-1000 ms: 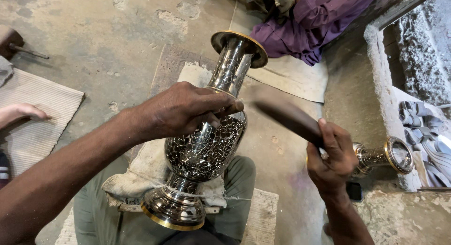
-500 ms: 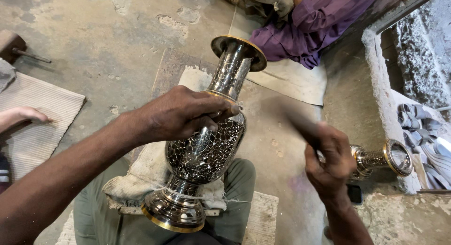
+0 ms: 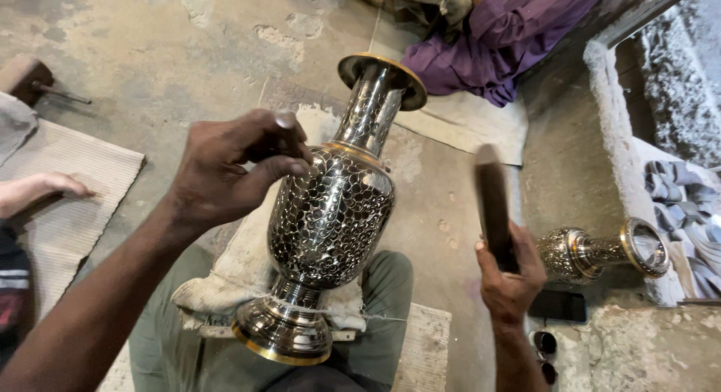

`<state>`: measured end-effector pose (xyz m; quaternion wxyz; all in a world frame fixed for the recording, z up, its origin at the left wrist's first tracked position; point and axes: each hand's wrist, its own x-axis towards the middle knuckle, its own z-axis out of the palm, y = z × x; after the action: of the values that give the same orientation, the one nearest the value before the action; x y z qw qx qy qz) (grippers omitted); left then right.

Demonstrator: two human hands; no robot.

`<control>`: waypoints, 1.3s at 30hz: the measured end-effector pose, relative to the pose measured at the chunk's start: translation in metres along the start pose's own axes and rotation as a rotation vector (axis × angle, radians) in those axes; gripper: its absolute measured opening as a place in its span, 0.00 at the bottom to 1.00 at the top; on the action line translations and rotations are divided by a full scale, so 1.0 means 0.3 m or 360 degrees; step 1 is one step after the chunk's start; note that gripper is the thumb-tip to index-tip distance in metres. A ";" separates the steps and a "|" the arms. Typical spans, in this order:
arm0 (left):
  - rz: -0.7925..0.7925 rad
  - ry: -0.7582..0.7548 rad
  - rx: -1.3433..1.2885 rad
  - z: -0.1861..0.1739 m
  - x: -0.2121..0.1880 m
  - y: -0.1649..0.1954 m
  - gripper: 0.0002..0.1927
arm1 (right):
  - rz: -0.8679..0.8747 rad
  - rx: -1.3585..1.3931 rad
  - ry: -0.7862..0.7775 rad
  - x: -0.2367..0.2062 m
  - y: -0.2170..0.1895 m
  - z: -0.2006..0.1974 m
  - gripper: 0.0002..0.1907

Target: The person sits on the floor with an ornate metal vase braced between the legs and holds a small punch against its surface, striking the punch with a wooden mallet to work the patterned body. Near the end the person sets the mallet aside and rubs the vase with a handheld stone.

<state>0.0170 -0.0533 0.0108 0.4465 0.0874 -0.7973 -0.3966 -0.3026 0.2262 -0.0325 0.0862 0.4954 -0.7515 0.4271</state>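
- The engraved metal vase (image 3: 330, 219) stands tilted on a padded cushion (image 3: 225, 287) on the person's lap; silvery, scale-patterned, with brass rims.
- The right hand (image 3: 511, 275) has its fingers wrapped around a dark wooden mallet (image 3: 492, 204); a glancing blow might dent the vase.
- The left hand (image 3: 225, 174) has its fingers pinching a small chisel (image 3: 288, 129) against the shoulder; it could skid.

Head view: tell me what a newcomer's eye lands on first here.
The tall engraved metal vase with gold rims, tilted at centre on a cloth pad. The left hand pinches a small tool against its shoulder, while the right hand raises a dark wooden bat beside it. A second vase lies on its side at right.
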 end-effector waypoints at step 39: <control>0.0076 -0.0659 0.0137 0.133 0.124 0.054 0.22 | -0.0279 0.0296 -0.0219 0.124 -0.118 -0.130 0.31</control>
<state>-0.0326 -0.0387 0.0348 0.2783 0.0042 -0.8901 -0.3610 -0.3035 0.2246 0.0319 0.0253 0.5930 -0.6667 0.4507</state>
